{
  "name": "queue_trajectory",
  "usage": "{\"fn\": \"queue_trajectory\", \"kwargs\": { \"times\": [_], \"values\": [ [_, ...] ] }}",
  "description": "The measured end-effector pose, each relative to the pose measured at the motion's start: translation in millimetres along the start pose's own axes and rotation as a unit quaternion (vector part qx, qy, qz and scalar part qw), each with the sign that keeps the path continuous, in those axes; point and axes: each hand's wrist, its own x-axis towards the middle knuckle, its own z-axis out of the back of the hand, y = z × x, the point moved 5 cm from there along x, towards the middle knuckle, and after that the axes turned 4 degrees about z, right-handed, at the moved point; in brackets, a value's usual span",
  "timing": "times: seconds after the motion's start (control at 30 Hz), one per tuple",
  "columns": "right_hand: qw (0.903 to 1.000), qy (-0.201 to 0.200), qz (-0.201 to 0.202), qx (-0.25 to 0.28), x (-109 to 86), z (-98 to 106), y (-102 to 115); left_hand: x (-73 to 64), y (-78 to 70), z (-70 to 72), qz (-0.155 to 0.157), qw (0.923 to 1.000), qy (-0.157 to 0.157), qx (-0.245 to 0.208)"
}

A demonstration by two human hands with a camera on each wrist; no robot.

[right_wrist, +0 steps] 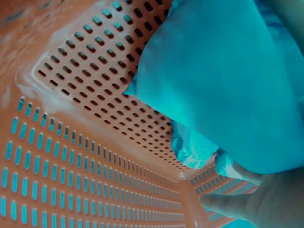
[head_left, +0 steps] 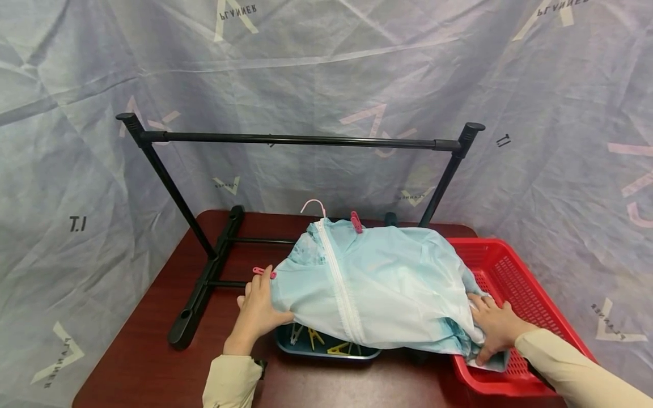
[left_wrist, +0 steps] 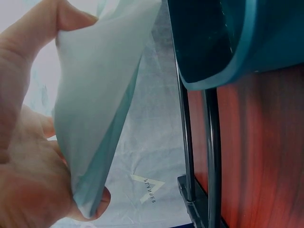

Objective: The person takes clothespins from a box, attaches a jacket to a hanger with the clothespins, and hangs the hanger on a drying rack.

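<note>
A pale blue and white zip jacket (head_left: 398, 283) lies sideways on a hanger, whose pink hook (head_left: 313, 205) sticks up at its far edge. One pink clothespin (head_left: 356, 222) is at the jacket's top, another (head_left: 263, 272) at its left end. My left hand (head_left: 259, 309) holds that left end, thumb on the near side and fingers behind the cloth (left_wrist: 95, 95). At the other end, over the red basket (head_left: 530, 283), my right hand (head_left: 497, 324) touches the jacket with spread, fairly straight fingers. In the right wrist view its thumb (right_wrist: 225, 203) stands apart from the cloth.
Behind the jacket a black rack stands on the red-brown table (head_left: 148, 328), its crossbar (head_left: 301, 139) raised high. A dark blue tray (head_left: 326, 356) with several yellow and pale clothespins sits partly under the jacket. A grey printed sheet (head_left: 316, 73) hangs behind.
</note>
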Motion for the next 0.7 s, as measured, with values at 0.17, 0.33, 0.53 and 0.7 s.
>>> {"fn": "queue_trajectory", "kwargs": {
  "times": [0.17,0.33,0.53,0.7],
  "values": [
    [1.0,0.001,0.005,0.002,2.6,-2,-3,-1.3,0.6,-2.1,0.007,0.9999,0.006,-0.005],
    [0.9998,-0.009,0.019,0.003,6.3,-3,-4,-3.5,0.6,-2.0,0.006,0.9999,0.006,-0.009],
    [0.9984,-0.03,0.046,0.017,11.3,-8,-5,-3.9,1.7,-2.9,0.006,0.9999,0.008,-0.013],
    [0.997,-0.02,0.06,0.043,14.1,-11,-5,-3.2,4.1,-5.6,0.011,0.9998,0.013,-0.01]
  ]
}}
